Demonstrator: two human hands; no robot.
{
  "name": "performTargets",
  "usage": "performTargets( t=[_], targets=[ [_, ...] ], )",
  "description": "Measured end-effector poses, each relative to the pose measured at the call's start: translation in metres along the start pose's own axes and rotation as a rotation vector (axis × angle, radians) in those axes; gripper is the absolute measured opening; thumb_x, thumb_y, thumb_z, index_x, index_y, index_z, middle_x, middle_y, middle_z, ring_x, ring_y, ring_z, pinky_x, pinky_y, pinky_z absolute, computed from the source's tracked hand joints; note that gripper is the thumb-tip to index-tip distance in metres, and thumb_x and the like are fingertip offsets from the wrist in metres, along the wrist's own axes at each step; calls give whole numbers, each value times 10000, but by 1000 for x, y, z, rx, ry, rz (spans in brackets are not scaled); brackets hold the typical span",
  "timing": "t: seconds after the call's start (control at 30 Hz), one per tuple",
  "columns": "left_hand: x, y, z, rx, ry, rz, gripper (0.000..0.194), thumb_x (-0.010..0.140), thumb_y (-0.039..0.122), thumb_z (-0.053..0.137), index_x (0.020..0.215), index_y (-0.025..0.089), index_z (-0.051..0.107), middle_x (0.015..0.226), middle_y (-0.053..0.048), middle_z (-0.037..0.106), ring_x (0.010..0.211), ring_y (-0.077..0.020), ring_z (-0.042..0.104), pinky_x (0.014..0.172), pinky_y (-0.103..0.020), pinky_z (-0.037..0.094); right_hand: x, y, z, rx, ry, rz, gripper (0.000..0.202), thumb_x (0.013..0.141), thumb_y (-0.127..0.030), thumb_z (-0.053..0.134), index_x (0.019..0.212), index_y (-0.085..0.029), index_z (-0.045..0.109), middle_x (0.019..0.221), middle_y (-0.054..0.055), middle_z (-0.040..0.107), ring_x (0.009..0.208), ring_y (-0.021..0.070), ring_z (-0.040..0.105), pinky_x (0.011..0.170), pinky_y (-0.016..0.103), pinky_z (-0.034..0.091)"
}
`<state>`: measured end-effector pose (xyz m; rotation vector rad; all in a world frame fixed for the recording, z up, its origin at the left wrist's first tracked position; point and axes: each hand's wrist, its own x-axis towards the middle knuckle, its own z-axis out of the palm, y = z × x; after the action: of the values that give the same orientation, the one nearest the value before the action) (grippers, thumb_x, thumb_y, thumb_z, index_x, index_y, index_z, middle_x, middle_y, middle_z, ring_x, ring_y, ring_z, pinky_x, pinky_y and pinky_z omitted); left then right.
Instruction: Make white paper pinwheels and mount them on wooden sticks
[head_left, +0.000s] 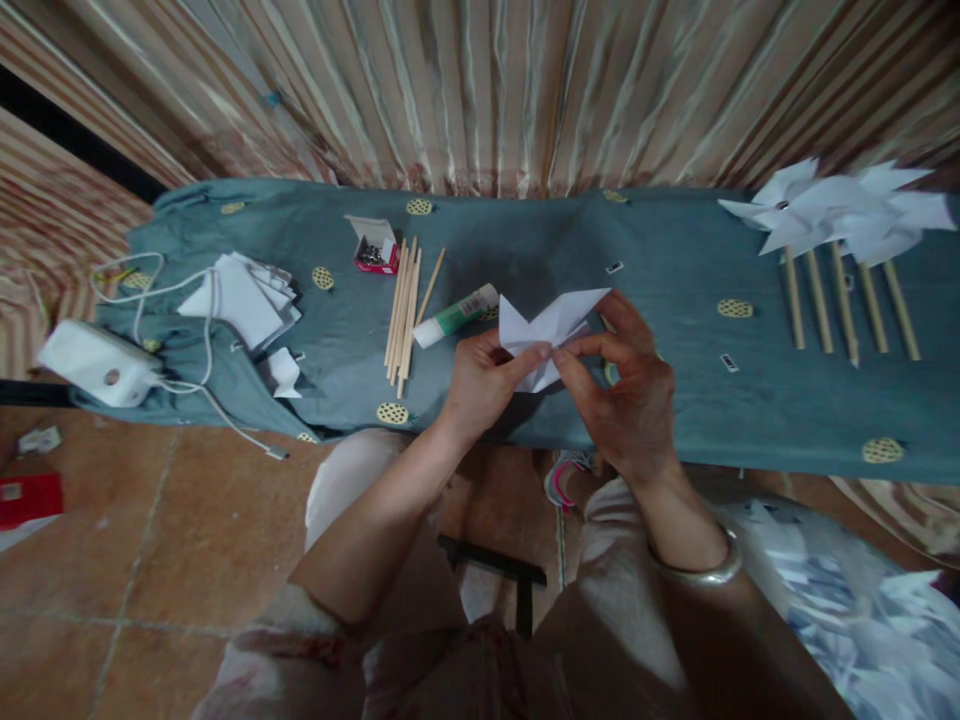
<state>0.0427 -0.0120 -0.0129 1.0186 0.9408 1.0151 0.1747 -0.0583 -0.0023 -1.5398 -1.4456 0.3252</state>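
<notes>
A white folded-paper pinwheel (551,322) is held above the cloth between my two hands. My left hand (484,375) closes on its left side, thumb pressed near the centre. The thumb and index finger of my right hand (626,385) pinch at the paper's middle, the other fingers curled behind its right side. Whether a small pin sits between those fingertips is too small to tell. A glue stick (456,314) lies just left of the paper, its cap end close to several thin wooden sticks (403,315). Behind the right fingers a round, tape-like object is partly hidden.
An open red box (376,247) of small metal pins stands behind the sticks. To the left lie white paper sheets (244,300) and a white charger (105,362) with cables. Several finished pinwheels (847,212) rest at right. A clear bag (855,590) of white paper pieces sits below.
</notes>
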Motion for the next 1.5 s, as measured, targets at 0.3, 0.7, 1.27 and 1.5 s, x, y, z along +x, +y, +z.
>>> performTargets(
  t=[0.3,0.7,1.27,1.5],
  targets=[
    [0,0,-1,27,-6,19,238,660,372,806,757,165,742,747,-10,721,662,-138,616,638,-267,495,1,-1,-1,10,7,5,71,799,-217,660,745,-265,655,1291,29,628,1332,288,480,1111,561,384],
    [1,0,0,-12,24,-5,171,647,300,786,719,161,717,716,5,702,648,-119,597,650,-258,486,1,-3,-1,25,5,14,63,802,-271,674,743,-260,655,1285,38,626,1333,287,475,1116,560,371],
    [1,3,-4,-133,-75,-203,325,503,356,871,707,148,727,713,-31,724,615,-127,618,631,-269,500,12,5,-3,759,-224,629,398,620,-242,775,989,-229,626,807,-16,767,693,197,715,662,343,582],
    [1,0,-9,-33,-108,-111,275,564,361,854,703,156,736,661,-2,695,581,-111,584,600,-251,479,12,7,3,689,-190,649,381,574,-207,781,928,-225,642,785,-17,768,675,197,712,652,340,571]
  ],
)
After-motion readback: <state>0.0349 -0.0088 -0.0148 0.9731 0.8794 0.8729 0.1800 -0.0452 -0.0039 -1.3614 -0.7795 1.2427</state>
